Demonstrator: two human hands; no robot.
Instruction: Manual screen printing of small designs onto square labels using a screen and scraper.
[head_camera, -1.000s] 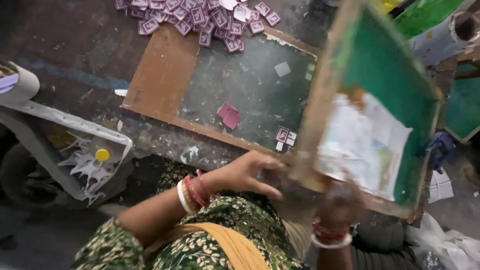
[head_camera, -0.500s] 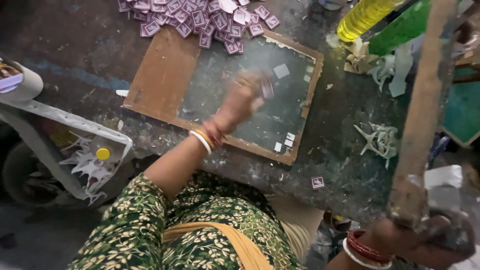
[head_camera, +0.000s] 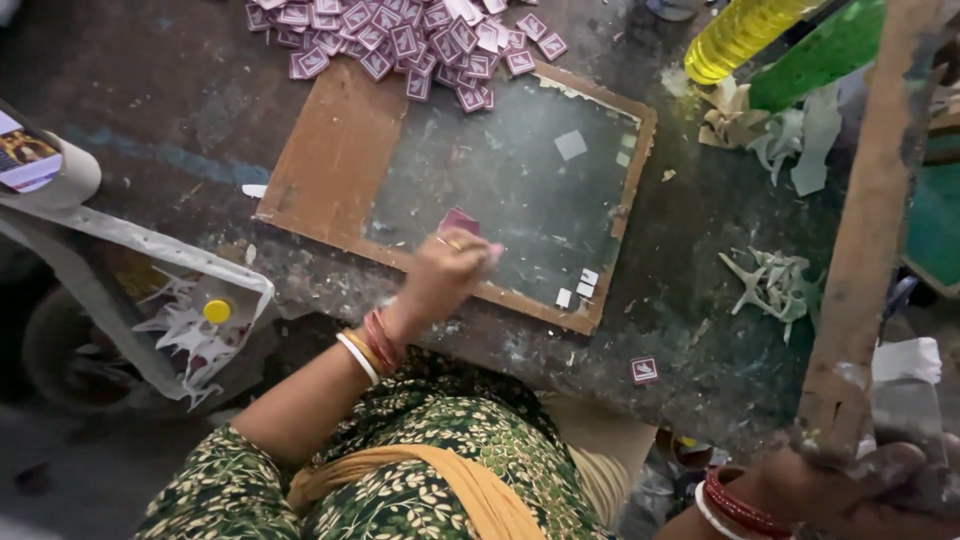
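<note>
My left hand (head_camera: 447, 270) is closed over the near edge of a brown board with a dark glass pane (head_camera: 330, 170), its fingers pinching a small pink card (head_camera: 460, 220). My right hand (head_camera: 850, 490), at the bottom right, grips the lower end of a tall wooden frame (head_camera: 865, 230) held upright on its edge. A heap of small pink and white labels (head_camera: 400, 35) lies at the board's far edge.
A yellow bottle (head_camera: 740, 35) and a green panel (head_camera: 820, 55) sit at the top right. Paper scraps (head_camera: 775, 285) lie on the dark floor to the right. One loose label (head_camera: 644, 370) lies near my knee. A white bag with a yellow cap (head_camera: 215, 310) is at the left.
The wooden frame has swung from over the board to upright at the right. My left hand reached out over the glass, then drew back to the near edge with a pink card.
</note>
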